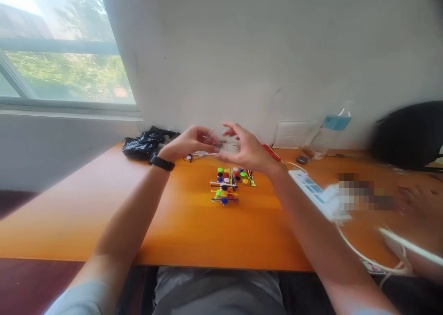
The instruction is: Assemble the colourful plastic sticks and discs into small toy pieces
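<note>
My left hand (192, 142), with a black band (161, 162) on its wrist, is raised over the far part of the table. Its thumb and fingers come together in a pinch, and a small dark bit shows at the tips, too blurred to name. Beside it, my right hand (245, 149) is curved with fingers apart and nothing visible in them. A clear, crinkled plastic piece (231, 147) shows between the hands; I cannot tell whether either touches it. Nearer me lie several coloured plastic discs (245, 181) and thin rods (252, 178), beside a small joined cluster (224, 196) of such pieces.
On the wooden table (183, 232), a black plastic bag (141, 143) lies at the far left. To the right are a red-handled tool (272, 152), a tilted clear bottle (332, 126), a white power strip (311, 190) with cables, and another person's hand (420, 199). A black bag (408, 133) stands behind.
</note>
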`<action>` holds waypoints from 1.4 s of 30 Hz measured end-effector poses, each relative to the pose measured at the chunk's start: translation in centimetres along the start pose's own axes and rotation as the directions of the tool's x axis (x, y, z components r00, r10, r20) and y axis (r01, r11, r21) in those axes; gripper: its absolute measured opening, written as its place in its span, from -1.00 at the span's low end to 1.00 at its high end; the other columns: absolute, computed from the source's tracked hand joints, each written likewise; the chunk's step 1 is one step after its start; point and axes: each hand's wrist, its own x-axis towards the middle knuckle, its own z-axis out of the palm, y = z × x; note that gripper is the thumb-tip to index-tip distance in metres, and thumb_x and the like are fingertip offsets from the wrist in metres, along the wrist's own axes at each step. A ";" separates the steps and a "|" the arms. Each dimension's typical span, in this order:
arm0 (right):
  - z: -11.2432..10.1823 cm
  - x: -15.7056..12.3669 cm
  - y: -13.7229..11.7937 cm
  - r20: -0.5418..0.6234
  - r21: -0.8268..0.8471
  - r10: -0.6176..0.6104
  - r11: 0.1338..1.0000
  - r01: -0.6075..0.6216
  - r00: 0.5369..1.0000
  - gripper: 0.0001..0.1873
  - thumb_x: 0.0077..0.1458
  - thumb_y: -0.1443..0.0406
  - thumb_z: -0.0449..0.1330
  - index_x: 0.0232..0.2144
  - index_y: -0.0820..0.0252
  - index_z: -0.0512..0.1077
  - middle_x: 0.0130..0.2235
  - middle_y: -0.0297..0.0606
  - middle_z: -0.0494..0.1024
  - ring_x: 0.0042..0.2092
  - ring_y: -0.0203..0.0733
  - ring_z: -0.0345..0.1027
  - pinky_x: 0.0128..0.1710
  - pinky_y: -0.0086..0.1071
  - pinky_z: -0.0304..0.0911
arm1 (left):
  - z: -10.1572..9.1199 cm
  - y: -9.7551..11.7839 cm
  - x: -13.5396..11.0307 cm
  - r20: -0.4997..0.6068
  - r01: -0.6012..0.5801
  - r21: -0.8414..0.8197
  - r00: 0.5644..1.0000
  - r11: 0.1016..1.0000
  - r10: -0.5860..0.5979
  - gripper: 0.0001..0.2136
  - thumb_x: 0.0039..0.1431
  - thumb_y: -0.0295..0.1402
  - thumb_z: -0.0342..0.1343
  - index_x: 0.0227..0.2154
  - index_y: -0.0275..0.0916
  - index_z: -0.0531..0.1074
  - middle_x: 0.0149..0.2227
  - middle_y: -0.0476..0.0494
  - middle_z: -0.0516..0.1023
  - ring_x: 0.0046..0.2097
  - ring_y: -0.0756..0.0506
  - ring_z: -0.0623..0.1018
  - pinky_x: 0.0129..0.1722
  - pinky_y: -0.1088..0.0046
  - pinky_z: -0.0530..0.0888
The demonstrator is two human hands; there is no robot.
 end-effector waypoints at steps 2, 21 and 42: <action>-0.5 0.2 -0.2 0.231 0.207 0.088 0.969 -0.137 0.969 -0.41 0.14 0.06 0.43 0.15 0.18 0.49 -0.13 -0.17 0.65 -0.11 -0.06 0.53 -0.13 -0.22 0.45 | 0.5 1.1 -0.6 -0.006 0.012 -0.064 1.000 0.998 -0.013 -0.72 0.01 -0.29 0.46 -0.41 -0.26 0.45 -0.55 0.06 0.43 -0.48 0.04 0.50 -0.49 0.54 0.43; 5.6 -22.6 -4.9 0.265 -0.310 -0.054 0.941 0.138 0.963 -0.57 0.30 0.47 0.05 0.09 0.08 0.53 -0.05 -0.08 0.68 -0.06 0.09 0.54 -0.05 -0.02 0.43 | 11.2 0.9 -20.1 -0.234 0.015 0.509 0.965 0.861 0.121 -0.45 0.45 -0.37 0.01 0.42 0.19 0.17 0.25 -0.14 0.53 0.24 -0.24 0.54 0.19 0.10 0.58; 3.7 -25.2 -2.8 0.515 -0.240 0.129 0.971 -0.002 0.847 0.07 0.21 0.08 0.36 0.55 -0.03 -0.12 0.51 -0.18 0.07 0.50 0.19 0.03 0.48 0.11 0.07 | 17.7 -0.9 -22.7 0.064 -0.069 0.710 0.997 0.701 0.034 0.08 0.29 0.15 0.15 0.54 -0.18 -0.46 0.51 -0.41 -0.01 0.47 -0.51 0.18 0.35 -0.14 0.40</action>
